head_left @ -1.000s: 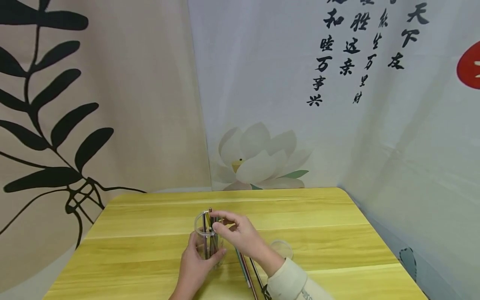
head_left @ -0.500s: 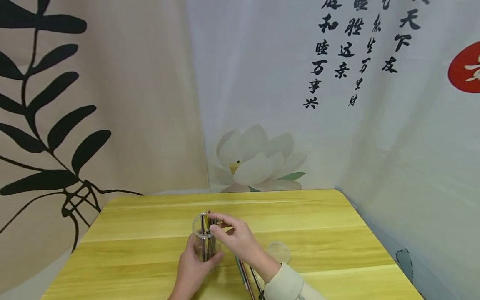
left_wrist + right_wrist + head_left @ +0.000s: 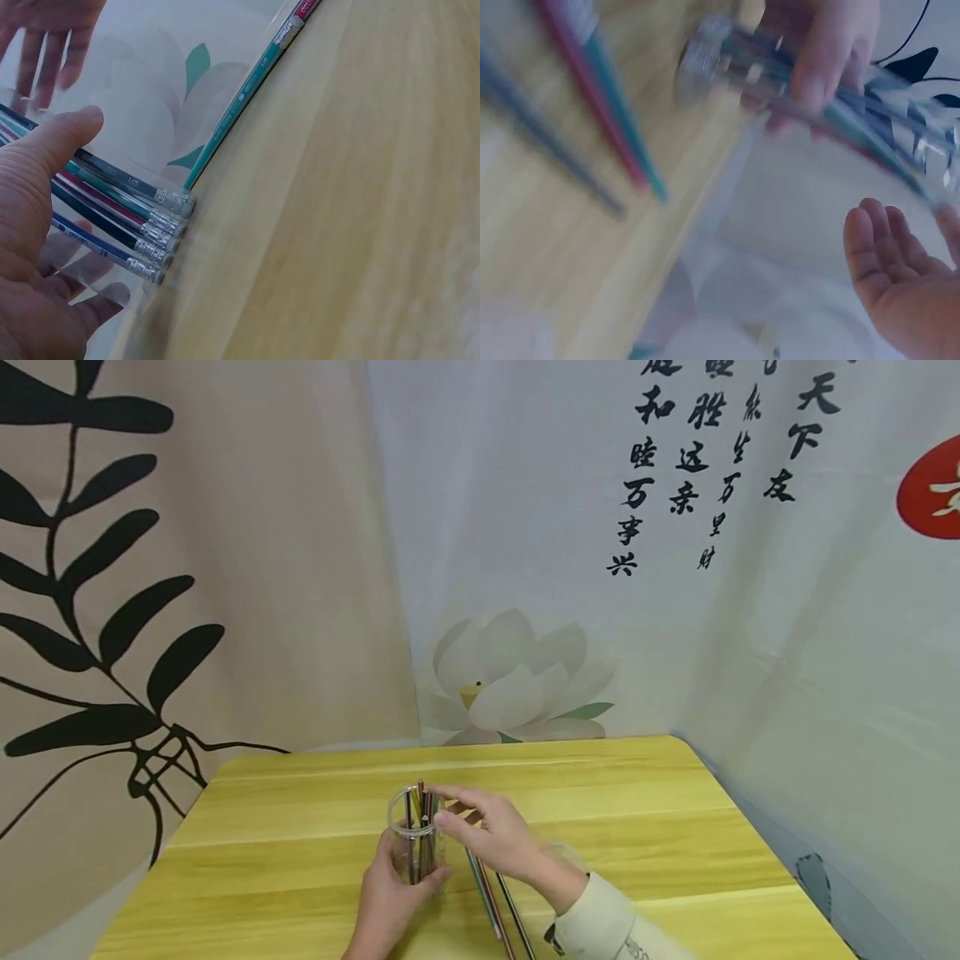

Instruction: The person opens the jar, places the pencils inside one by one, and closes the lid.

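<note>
My left hand grips a clear jar low on its side, thumb and fingers around the wall. Several pencils stand in the jar, slightly leaning. Through the wall, in the left wrist view, their eraser ends show at the jar's bottom. My right hand is at the right side of the jar's mouth, index finger stretched over the rim beside the pencil tops. Its other fingers are loosely bent with nothing between them in the right wrist view.
To the right of the jar, a teal pencil, a red pencil and a dark pencil lie on the wooden table. A round clear lid is partly hidden behind the right forearm. Printed cloth hangs behind the table.
My right hand has drawn slightly to the right, its thumb coming away from the pencils at the jar's mouth. The forearm now covers more of the lid. My left hand keeps its grip.
</note>
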Available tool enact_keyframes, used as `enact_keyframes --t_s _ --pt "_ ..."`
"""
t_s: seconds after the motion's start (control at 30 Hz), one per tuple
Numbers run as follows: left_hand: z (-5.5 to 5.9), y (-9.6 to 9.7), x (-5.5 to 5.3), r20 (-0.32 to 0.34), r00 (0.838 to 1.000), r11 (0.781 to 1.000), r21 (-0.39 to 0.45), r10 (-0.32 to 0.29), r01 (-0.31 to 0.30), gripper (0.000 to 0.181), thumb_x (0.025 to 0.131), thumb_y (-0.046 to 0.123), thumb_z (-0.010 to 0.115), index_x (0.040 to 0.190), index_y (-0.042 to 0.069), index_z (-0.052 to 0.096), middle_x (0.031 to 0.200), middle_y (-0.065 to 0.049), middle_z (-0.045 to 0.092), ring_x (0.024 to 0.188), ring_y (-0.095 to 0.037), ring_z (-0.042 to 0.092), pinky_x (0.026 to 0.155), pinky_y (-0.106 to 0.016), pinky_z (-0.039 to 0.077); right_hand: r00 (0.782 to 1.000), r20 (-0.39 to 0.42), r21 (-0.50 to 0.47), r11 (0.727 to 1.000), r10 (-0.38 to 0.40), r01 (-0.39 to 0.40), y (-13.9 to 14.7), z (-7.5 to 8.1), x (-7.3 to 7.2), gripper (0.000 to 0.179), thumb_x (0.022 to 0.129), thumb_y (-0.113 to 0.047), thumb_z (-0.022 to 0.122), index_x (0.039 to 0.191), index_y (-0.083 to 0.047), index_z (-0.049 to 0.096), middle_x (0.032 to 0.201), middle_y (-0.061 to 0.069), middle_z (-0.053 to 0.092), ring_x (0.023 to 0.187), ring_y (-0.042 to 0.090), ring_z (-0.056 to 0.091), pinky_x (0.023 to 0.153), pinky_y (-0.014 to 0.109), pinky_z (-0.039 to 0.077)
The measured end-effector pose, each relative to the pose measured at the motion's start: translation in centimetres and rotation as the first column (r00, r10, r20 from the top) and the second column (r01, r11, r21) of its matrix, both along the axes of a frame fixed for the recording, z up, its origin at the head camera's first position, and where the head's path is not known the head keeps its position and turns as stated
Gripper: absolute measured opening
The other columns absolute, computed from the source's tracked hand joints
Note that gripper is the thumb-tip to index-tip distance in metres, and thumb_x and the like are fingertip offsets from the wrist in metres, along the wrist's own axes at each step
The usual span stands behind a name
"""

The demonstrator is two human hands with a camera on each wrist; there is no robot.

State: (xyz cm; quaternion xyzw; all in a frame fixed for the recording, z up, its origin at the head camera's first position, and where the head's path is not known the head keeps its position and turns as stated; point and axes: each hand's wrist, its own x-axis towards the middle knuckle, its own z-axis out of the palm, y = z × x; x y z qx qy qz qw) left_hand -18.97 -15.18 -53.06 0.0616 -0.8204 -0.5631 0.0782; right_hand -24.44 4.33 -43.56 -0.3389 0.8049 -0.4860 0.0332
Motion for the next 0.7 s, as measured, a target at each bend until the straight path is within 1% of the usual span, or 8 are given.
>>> enact_keyframes --t_s 0.07,0.13,0.23,0.3,0.37,0.53,0.6,0.7 --pt "0.0 0.2 0.0 0.01 1.0 1.0 -0.002 0.001 -0.001 0.088 0.081 0.037 0.096 0.15 0.015 0.045 0.138 -0.017 0.071 0.126 -0.037 0.069 0.108 -0.068 0.053 0.998 -0.036 0.062 0.997 -0.051 0.054 1.7 0.2 -0.6 0.049 0.111 -0.04 0.058 0.154 -0.018 0.057 0.148 0.007 0.067 0.123 0.027 0.07 0.098 0.038 0.061" --pt "0.0 0.3 0.0 0.012 1.0 1.0 -0.01 0.006 -0.006 0.088 0.08 0.037 0.096 0.149 0.015 0.046 0.137 -0.017 0.072 0.125 -0.037 0.07 0.107 -0.066 0.054 0.988 -0.069 0.148 0.978 -0.141 0.15 3.7 0.1 -1.6 0.053 0.109 -0.043 0.062 0.154 -0.016 0.057 0.147 0.009 0.067 0.127 0.03 0.069 0.102 0.046 0.061" --pt "-0.1 0.4 0.0 0.01 1.0 0.999 -0.03 0.017 -0.017 0.087 0.079 0.037 0.097 0.148 0.016 0.048 0.134 -0.016 0.073 0.121 -0.036 0.071 0.104 -0.064 0.057 0.96 -0.094 0.293 0.914 -0.264 0.28 6.5 -0.8 -3.3 0.056 0.104 -0.044 0.07 0.15 -0.015 0.061 0.148 0.009 0.066 0.134 0.035 0.064 0.108 0.056 0.056" --pt "-0.2 0.4 0.0 0.008 1.0 0.999 -0.037 0.021 -0.021 0.086 0.079 0.037 0.097 0.147 0.016 0.049 0.133 -0.015 0.074 0.12 -0.035 0.072 0.103 -0.064 0.057 0.946 -0.107 0.379 0.867 -0.306 0.323 8.0 -1.8 -4.2 0.056 0.1 -0.043 0.076 0.146 -0.013 0.064 0.149 0.01 0.066 0.137 0.036 0.062 0.111 0.059 0.054" --pt "-0.2 0.4 -0.1 0.012 1.0 0.999 -0.038 0.027 -0.027 0.085 0.078 0.038 0.097 0.146 0.017 0.05 0.132 -0.014 0.074 0.12 -0.034 0.072 0.103 -0.064 0.057 0.948 -0.103 0.428 0.847 -0.3 0.314 8.9 -2.8 -4.7 0.056 0.098 -0.04 0.079 0.143 -0.01 0.065 0.148 0.012 0.066 0.139 0.039 0.06 0.113 0.061 0.052" --pt "-0.1 0.3 -0.1 0.011 1.0 0.999 -0.039 0.028 -0.027 0.086 0.079 0.039 0.097 0.147 0.018 0.049 0.135 -0.015 0.073 0.123 -0.036 0.071 0.104 -0.065 0.056 0.983 -0.054 0.496 0.85 -0.173 0.177 9.1 -5.1 -4.2 0.062 0.094 -0.042 0.083 0.141 -0.005 0.065 0.144 0.018 0.067 0.135 0.044 0.062 0.113 0.064 0.052" --pt "-0.1 0.3 -0.1 0.011 1.0 0.999 -0.037 0.024 -0.024 0.087 0.079 0.039 0.097 0.148 0.017 0.048 0.136 -0.016 0.072 0.124 -0.037 0.07 0.104 -0.066 0.056 0.99 -0.04 0.529 0.838 -0.133 0.134 8.6 -5.6 -3.7 0.065 0.092 -0.046 0.083 0.141 -0.006 0.065 0.139 0.016 0.071 0.129 0.041 0.065 0.111 0.064 0.052" --pt "-0.1 0.2 -0.1 0.015 1.0 0.999 -0.026 0.025 -0.025 0.088 0.079 0.039 0.096 0.149 0.017 0.047 0.138 -0.016 0.072 0.126 -0.038 0.069 0.106 -0.066 0.055 0.993 -0.052 0.568 0.814 -0.109 0.119 7.7 -6.2 -3.1 0.065 0.09 -0.05 0.084 0.139 -0.01 0.067 0.123 0.008 0.077 0.113 0.029 0.07 0.107 0.06 0.053"
